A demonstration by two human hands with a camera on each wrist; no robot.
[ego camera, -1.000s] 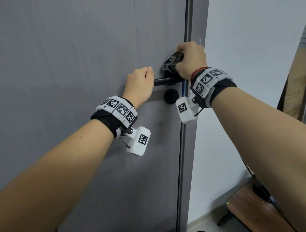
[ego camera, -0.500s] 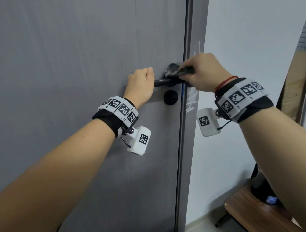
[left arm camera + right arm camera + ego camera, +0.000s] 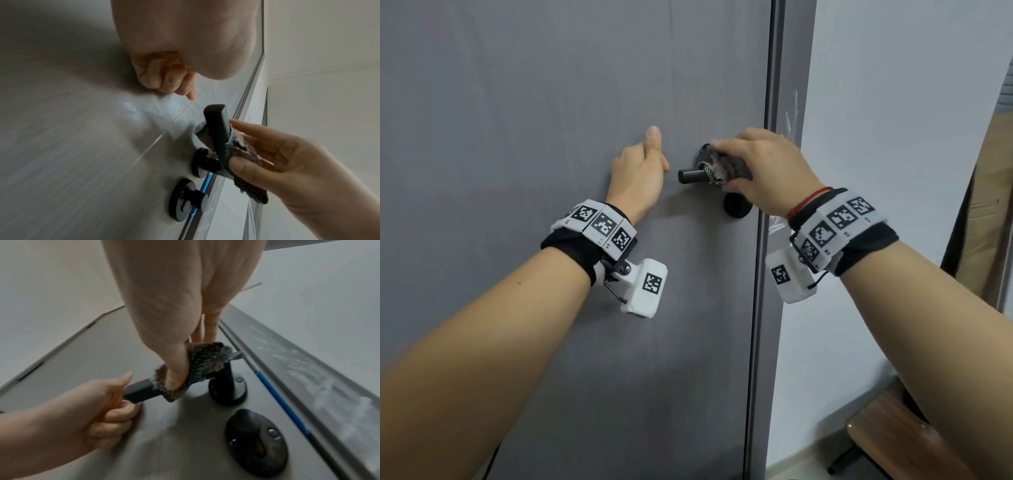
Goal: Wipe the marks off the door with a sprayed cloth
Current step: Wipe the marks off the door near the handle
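Under my right hand (image 3: 763, 168), the cloth (image 3: 717, 168) is wrapped over the door handle (image 3: 690, 176), thumb below and fingers on top pinching it, apparently to rub the lever clean. Just left of those fingers, my left hand (image 3: 638, 178) sits curled against the door (image 3: 551, 102), thumb up, holding nothing that I can see; it looks placed to steady the panel. Beyond my right knuckles, pale marks (image 3: 792, 118) streak the frame, not yet wiped. Below the thumb sits the lock plate (image 3: 256, 440), beside blue tape (image 3: 277, 399).
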